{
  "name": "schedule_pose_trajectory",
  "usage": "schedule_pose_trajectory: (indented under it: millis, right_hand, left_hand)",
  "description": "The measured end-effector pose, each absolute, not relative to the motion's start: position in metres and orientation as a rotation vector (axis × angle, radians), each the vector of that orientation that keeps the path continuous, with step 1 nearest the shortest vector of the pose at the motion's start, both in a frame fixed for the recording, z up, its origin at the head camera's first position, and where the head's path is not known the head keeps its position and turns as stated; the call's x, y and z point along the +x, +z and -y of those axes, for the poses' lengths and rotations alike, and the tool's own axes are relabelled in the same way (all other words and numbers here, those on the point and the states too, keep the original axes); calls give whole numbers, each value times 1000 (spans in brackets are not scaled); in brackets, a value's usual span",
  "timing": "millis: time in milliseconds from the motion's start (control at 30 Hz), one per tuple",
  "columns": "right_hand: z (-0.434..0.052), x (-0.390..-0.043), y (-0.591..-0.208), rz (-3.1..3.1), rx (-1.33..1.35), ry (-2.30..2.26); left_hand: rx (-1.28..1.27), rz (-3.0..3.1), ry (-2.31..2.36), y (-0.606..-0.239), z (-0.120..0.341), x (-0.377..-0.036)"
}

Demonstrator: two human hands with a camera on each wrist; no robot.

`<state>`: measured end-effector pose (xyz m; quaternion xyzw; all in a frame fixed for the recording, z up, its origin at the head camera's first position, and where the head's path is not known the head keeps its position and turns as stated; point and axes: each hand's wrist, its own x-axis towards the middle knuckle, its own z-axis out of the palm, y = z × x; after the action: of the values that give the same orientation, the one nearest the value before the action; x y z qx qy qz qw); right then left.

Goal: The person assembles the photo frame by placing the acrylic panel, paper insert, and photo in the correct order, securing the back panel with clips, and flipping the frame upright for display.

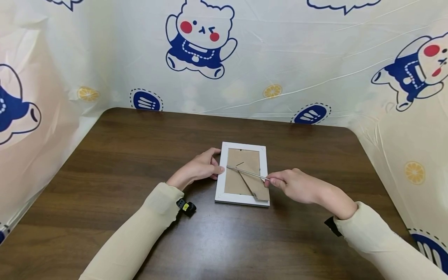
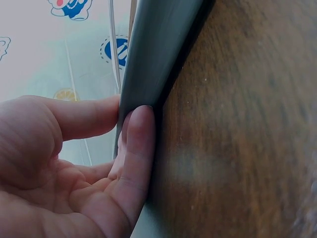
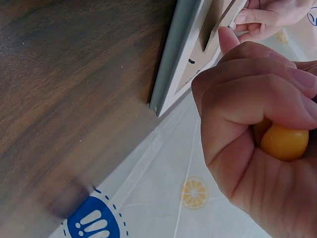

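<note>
frame [image 1: 242, 174]: face-down, mid tabletop [image 1: 115, 163] | left hand [image 1: 199, 168]: fingers straight, pressing frame's left edge | right hand [image 1: 297, 186]: curled round yellow-handled tool [image 1: 246, 174], shaft lying across frame back

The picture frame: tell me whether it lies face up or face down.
Face down. The picture frame lies flat on the table with its brown backing board and stand flap turned upward.

A screened-off tabletop work booth: a dark wooden table [image 1: 140, 163] walled on 3 sides by cartoon-bear plastic sheeting [image 1: 280, 58].
</note>
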<state>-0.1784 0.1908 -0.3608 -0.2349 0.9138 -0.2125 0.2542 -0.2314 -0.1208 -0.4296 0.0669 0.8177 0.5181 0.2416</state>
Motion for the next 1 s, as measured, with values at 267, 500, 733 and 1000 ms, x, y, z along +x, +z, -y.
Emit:
schedule_pose_trajectory:
  millis: [267,500,733,1000]
  right_hand:
    - [-193,-180,-362,-2493,-644,-567]
    - [-194,-183,-362,-2473,-633,-565]
    - [-197,-189,-361,-2373,-552,-631]
    - [-203,-196,-364,-2226,-424,-740]
  left_hand:
    - [193,-2240,1408,-428,120,-231]
    - [187,-2249,1399,-429,121,-231]
    - [182,-2250,1390,-430,121,-231]
    - [181,-2246,1392,-430,121,-231]
